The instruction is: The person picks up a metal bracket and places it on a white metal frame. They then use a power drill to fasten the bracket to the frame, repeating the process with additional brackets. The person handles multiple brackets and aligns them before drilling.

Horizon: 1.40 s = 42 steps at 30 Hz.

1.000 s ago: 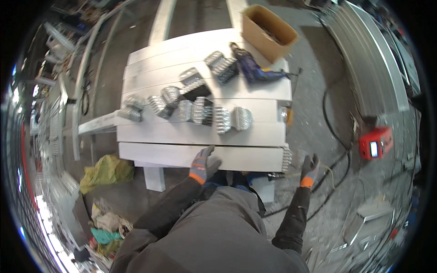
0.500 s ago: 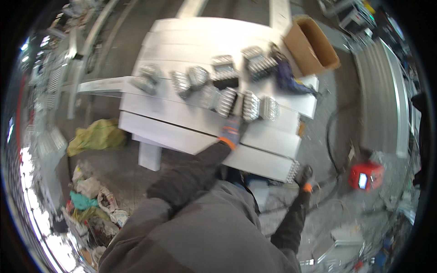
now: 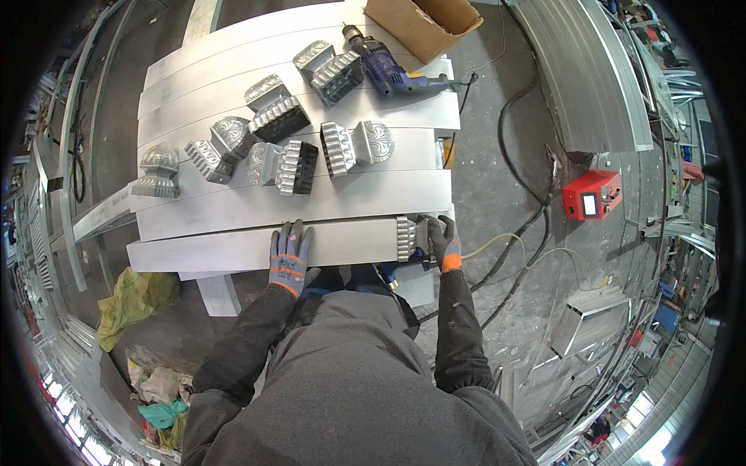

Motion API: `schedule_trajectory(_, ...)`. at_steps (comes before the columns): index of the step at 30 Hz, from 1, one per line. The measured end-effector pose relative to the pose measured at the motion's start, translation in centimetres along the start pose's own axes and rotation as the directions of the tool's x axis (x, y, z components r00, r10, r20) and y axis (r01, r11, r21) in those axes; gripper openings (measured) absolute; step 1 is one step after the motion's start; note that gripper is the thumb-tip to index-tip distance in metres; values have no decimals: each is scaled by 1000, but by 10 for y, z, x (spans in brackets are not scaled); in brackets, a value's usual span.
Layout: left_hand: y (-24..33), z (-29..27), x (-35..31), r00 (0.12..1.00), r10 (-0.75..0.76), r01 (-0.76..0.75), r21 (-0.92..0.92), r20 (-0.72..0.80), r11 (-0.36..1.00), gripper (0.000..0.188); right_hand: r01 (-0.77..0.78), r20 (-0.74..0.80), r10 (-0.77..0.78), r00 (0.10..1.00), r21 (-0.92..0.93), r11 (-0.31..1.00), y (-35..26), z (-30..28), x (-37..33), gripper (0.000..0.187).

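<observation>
My left hand [image 3: 290,256], in a grey glove with an orange cuff, lies with fingers stretched over the nearest white metal beam [image 3: 350,241]. On that beam's right end sits a silver fluted end cap [image 3: 406,238]. The gloved fingers of my right hand [image 3: 445,241] are curled around the cap's outer part, which they partly hide. Farther back on the beams lie several loose ornate silver caps, among them one with a scroll pattern [image 3: 373,143] and another with a dark open base [image 3: 298,168].
A blue power drill [image 3: 385,66] lies at the back right, beside a cardboard box [image 3: 423,27]. Dark cables [image 3: 536,203] run over the floor to the right, near a red box with a screen [image 3: 592,196]. Yellow sacking [image 3: 140,299] lies at the left.
My left hand has drawn back from beside the loose caps and come down left on the nearest beam. My right hand stays at the beam's right end. The view has shifted.
</observation>
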<state>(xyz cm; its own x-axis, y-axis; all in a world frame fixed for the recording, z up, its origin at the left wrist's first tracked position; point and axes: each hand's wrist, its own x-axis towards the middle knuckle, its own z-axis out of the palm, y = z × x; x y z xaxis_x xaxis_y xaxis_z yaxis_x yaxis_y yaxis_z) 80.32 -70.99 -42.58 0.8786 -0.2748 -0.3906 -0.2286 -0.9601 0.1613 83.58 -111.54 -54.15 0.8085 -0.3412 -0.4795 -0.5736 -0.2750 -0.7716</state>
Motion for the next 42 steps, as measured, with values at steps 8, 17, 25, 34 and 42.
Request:
schedule_trajectory(8,-6,11,3,997,45,-42,58,-58,997,102,-102,106,83,991,179,979,-7,-12,-11,72)
schedule_trajectory(17,-6,11,5,989,83,-83,6,-124,997,97,-32,88,19,996,151,988,3,-1,-19,72)
schedule_trajectory(25,45,10,24,939,246,-271,-74,-242,960,96,-51,101,41,994,104,993,11,1,-12,72)
schedule_trajectory(34,122,30,84,856,474,-480,23,-208,877,66,9,-237,109,965,450,893,29,-36,-23,38)
schedule_trajectory(42,123,43,86,835,485,-458,162,-258,874,79,108,-285,-121,951,-64,992,67,-38,-90,24)
